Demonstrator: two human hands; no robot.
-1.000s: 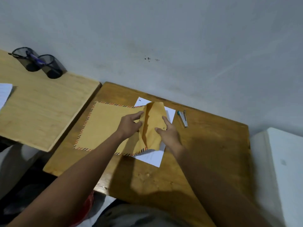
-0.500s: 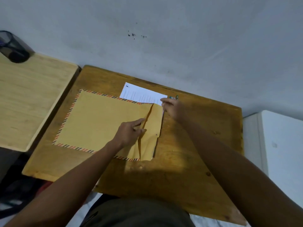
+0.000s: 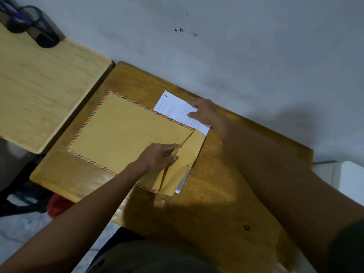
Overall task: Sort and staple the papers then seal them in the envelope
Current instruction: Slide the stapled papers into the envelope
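The brown wooden desk [image 3: 206, 209] carries the envelope [image 3: 126, 134]; white papers [image 3: 175, 111] lie partly under the envelope's far edge, perhaps several sheets.

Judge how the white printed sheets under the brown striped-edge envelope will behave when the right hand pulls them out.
The white printed sheets look thin, so probably floppy and light. Lying flat on the wooden desk beneath the brown striped-edge envelope, they may drag it, though the left hand holds its flap.
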